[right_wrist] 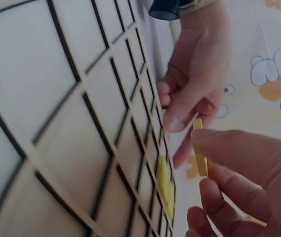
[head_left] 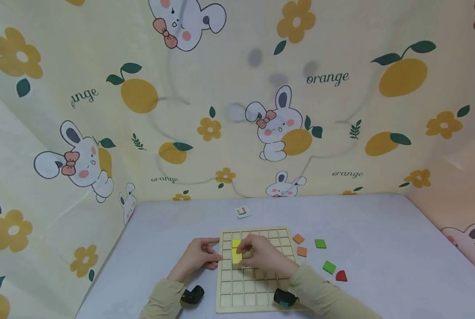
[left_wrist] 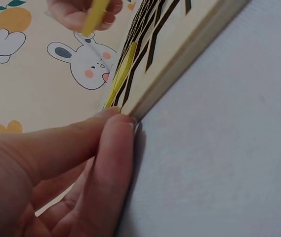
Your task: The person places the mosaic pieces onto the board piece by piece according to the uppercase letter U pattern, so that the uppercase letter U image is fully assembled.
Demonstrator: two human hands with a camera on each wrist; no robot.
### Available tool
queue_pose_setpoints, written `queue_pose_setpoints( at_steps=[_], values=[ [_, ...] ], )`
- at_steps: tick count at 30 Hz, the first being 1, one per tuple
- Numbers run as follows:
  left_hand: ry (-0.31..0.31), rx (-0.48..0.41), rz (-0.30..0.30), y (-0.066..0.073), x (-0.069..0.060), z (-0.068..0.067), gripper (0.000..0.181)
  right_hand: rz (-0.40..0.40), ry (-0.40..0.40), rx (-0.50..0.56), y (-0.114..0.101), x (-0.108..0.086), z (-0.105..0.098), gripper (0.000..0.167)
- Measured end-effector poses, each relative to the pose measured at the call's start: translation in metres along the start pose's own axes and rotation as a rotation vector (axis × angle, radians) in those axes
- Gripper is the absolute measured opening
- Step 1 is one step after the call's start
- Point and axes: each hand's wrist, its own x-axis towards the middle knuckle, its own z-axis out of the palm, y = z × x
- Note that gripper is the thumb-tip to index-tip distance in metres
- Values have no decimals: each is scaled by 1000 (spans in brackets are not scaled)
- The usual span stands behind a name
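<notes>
Sleeves nearest the camera, at the near corners of the board. In right hand: yellow tile, pinched between thumb and finger, clear of the board, over its left columns. Just beyond: another yellow tile, already in a cell. From left hand: contact only, fingers relaxed, tips against the board's left edge. To the right on the surface: orange tiles, green tiles, red piece.

Step in hand, as judged: setting the held tile into a cell. Square to the grid lines before lowering. Seat one edge first, then press flat. Avoid nudging the seated tile with the fingertips. Steady the board from the left, without tilting it.
</notes>
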Motion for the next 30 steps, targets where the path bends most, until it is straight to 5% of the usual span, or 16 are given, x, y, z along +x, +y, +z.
queue_pose_setpoints(
  at_steps=[10, 30],
  values=[
    [9, 8, -18, 1, 1, -1, 64, 74, -34, 3, 7, 1, 9, 20],
    [7, 3, -6, 1, 2, 0, 62, 96, 5, -19, 2, 3, 14, 20]
  ],
)
